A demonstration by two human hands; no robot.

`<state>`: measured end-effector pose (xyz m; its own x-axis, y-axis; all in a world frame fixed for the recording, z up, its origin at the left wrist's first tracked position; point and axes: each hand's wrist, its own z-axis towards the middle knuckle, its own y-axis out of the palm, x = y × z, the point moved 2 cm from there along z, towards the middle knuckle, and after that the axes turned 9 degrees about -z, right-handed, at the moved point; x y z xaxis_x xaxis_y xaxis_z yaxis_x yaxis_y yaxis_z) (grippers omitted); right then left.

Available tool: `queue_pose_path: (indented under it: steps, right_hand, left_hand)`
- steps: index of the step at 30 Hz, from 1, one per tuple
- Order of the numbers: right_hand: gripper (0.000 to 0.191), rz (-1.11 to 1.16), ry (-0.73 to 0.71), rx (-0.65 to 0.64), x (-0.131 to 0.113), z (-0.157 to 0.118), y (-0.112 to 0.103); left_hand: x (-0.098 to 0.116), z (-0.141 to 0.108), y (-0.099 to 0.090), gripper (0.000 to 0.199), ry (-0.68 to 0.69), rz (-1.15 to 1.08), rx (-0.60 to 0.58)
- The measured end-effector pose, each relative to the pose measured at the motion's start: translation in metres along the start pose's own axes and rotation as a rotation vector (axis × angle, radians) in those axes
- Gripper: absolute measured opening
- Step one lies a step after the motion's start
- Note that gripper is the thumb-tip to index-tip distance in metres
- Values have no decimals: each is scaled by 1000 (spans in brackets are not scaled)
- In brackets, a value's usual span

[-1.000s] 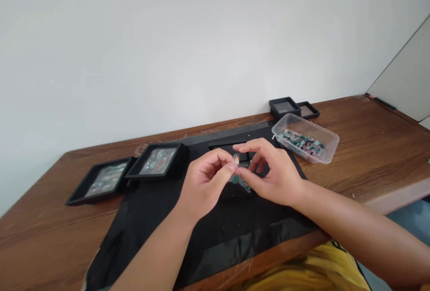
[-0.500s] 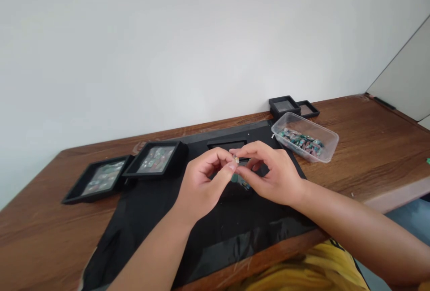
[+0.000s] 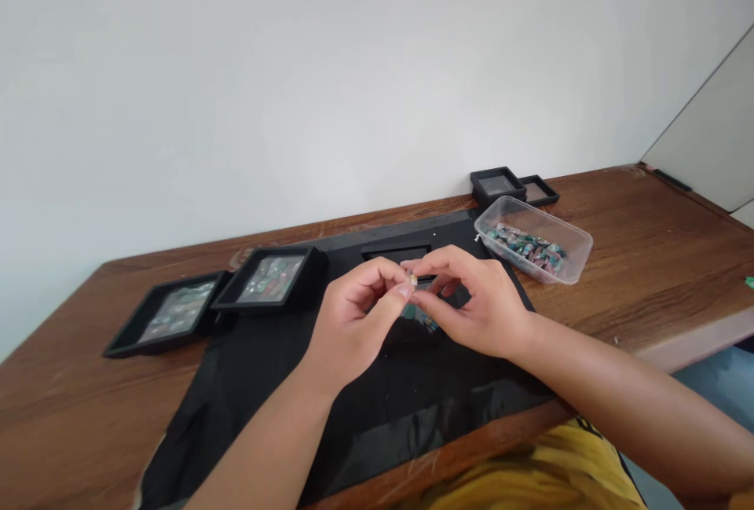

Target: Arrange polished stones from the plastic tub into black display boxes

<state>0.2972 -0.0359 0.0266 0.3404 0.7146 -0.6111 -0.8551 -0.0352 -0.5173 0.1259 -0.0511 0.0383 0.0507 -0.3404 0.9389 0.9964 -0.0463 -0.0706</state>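
Your left hand (image 3: 355,312) and right hand (image 3: 480,302) pinch 1 small piece (image 3: 413,280); it seems light, perhaps slippery: grip its edges.

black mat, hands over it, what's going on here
A person pinches a small piece in the left hand, above the mat. The right hand has its fingertips at the piece too; whether they grip it is hard to tell. A clear tub of coloured pieces sits to the right, two filled black frames to the left.
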Motion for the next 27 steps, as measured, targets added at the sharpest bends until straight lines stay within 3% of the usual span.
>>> queue_pose_path:
  steps: [27]
  right_hand:
    - [23, 33, 36, -21, -1, 0, -1]
  left_hand:
    - [3, -1, 0, 18, 12, 27, -5]
